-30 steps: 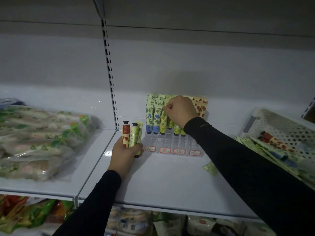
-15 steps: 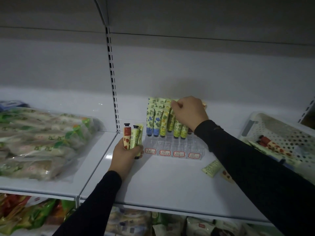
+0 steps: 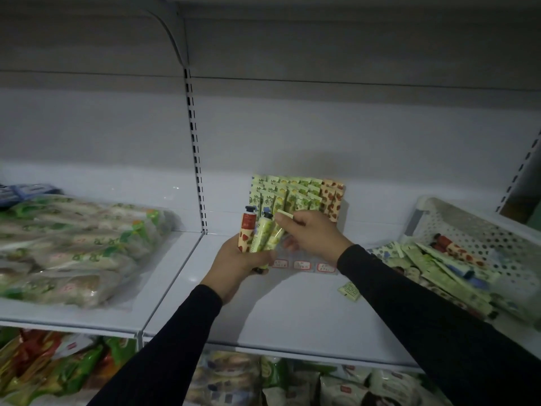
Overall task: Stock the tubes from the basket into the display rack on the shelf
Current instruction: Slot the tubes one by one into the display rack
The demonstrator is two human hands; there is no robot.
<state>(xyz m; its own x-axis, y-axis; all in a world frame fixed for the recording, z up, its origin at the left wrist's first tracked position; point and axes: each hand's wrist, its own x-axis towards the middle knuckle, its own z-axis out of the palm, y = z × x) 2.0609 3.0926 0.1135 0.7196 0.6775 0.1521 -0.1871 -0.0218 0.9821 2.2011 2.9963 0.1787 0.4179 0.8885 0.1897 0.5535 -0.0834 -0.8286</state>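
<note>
My left hand (image 3: 234, 259) grips a small bunch of tubes (image 3: 257, 232) upright: one red-patterned with a black cap, the others green-yellow. My right hand (image 3: 310, 232) pinches the flat end of the rightmost tube in that bunch. Behind both hands stands the clear display rack (image 3: 304, 263) with red price labels, holding rows of green and red-patterned tubes (image 3: 292, 194). The white perforated basket (image 3: 474, 227) at the right holds several more tubes (image 3: 439, 265).
One loose tube (image 3: 348, 290) lies on the white shelf (image 3: 292, 312) near my right forearm. Bagged goods (image 3: 73, 250) fill the left shelf bay. More packets sit on the shelf below. A slotted upright (image 3: 196, 159) divides the bays.
My right hand has left the rack's back rows and come down-left to the bunch in my left hand, taking hold of one tube's end. My left hand rose slightly.
</note>
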